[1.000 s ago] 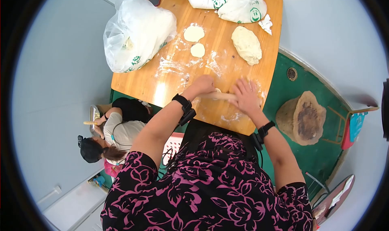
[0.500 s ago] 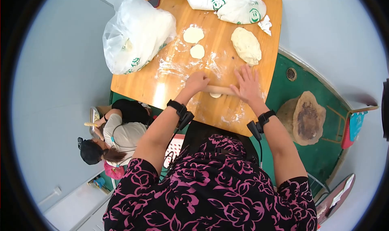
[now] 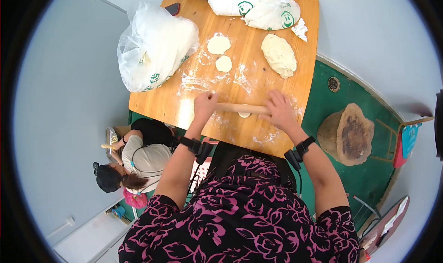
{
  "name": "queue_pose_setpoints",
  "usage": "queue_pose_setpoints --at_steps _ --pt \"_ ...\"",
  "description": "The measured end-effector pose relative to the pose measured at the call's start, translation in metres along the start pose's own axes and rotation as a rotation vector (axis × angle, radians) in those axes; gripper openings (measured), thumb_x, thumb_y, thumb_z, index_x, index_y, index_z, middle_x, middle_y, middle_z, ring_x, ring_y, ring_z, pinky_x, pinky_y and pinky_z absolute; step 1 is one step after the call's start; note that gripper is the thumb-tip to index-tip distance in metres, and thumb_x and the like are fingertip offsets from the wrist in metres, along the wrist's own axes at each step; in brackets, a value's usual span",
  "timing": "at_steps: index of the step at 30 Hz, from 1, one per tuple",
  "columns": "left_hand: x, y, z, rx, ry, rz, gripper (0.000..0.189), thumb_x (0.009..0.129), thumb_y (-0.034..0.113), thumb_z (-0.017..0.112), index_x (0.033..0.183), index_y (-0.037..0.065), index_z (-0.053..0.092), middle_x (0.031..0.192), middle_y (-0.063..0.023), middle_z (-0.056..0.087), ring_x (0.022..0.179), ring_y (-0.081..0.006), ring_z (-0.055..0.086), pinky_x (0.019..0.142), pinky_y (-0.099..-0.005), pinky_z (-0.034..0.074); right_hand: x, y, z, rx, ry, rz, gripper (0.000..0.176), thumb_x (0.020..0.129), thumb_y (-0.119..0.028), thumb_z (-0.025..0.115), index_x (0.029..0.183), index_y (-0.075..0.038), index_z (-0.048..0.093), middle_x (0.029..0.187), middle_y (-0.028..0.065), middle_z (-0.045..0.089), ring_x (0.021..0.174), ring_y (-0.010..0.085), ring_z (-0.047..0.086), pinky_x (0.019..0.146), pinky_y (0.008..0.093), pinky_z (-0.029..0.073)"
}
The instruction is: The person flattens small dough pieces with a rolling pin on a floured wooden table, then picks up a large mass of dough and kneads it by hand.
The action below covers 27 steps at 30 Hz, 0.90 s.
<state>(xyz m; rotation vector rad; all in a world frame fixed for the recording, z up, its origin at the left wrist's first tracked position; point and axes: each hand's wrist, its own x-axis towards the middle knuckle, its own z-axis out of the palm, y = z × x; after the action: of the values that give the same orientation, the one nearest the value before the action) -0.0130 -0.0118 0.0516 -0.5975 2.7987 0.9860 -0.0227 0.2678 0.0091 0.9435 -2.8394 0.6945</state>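
A wooden rolling pin [image 3: 233, 108] lies crosswise near the table's front edge. My left hand [image 3: 205, 106] is closed around its left end. On the right end, my right hand [image 3: 280, 109] is curled over the wood, its fingers slightly blurred. Under the pin, a small piece of dough [image 3: 244, 114] shows partly at its near side; the rest is hidden. Two flat dough rounds, a larger one [image 3: 218, 45] and a smaller one [image 3: 224, 64], lie beyond my hands. A big lump of dough [image 3: 279, 56] rests at the right side of the table.
Flour dusts the wooden table [image 3: 251, 85]. A large plastic bag [image 3: 157, 48] stands at the left, near a phone [image 3: 173, 8]. More white bags [image 3: 273, 11] and a crumpled tissue [image 3: 300, 30] sit farther back. A tree-stump block [image 3: 353, 133] is right; another person [image 3: 147, 161] sits left.
The rolling pin and my left hand have shifted left and slightly towards me. My right hand has gone from fingers spread on the pin to curled over it. The view has tilted slightly.
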Motion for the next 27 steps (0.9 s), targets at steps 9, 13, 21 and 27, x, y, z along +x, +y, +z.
queue_pose_setpoints --at_steps 9,13,21,27 --pt "-0.025 -0.002 0.010 -0.245 -0.686 -0.144 0.029 0.078 0.026 0.064 0.069 -0.002 0.064 0.058 -0.0087 0.062 0.049 -0.0150 0.061 0.047 -0.0263 0.048 -0.025 -0.001 0.000 0.103 -0.007 0.234 0.034 0.068 -0.026 0.073 0.089 -0.003 0.059 0.110 0.0119 0.051 0.104 0.0287 0.048 0.088 0.0393 0.040" --pt "-0.018 -0.001 0.061 -0.165 -0.533 -0.165 0.032 0.076 0.030 0.066 0.068 -0.001 0.064 0.060 -0.0112 0.063 0.051 -0.0168 0.062 0.050 -0.0284 0.049 -0.029 0.000 -0.010 0.240 0.003 0.320 0.037 0.068 -0.027 0.073 0.089 0.000 0.059 0.106 0.0127 0.051 0.100 0.0299 0.049 0.085 0.0376 0.043" --pt "0.000 0.010 0.086 -0.121 -0.361 0.138 0.015 0.067 0.015 0.071 0.077 0.005 0.066 0.072 -0.0078 0.066 0.068 -0.0190 0.064 0.061 -0.0307 0.050 -0.061 0.012 -0.019 0.301 0.066 0.397 0.039 0.066 -0.027 0.076 0.091 0.000 0.061 0.103 0.0119 0.052 0.095 0.0285 0.052 0.079 0.0351 0.046" --pt "0.059 0.010 0.054 -0.364 -0.782 0.009 0.014 0.067 0.004 0.068 0.080 0.003 0.066 0.072 -0.0080 0.065 0.068 -0.0148 0.063 0.060 -0.0291 0.049 -0.077 0.020 -0.032 0.245 -0.032 0.164 0.036 0.063 -0.024 0.077 0.089 -0.004 0.062 0.105 0.0109 0.052 0.097 0.0286 0.053 0.079 0.0376 0.046"
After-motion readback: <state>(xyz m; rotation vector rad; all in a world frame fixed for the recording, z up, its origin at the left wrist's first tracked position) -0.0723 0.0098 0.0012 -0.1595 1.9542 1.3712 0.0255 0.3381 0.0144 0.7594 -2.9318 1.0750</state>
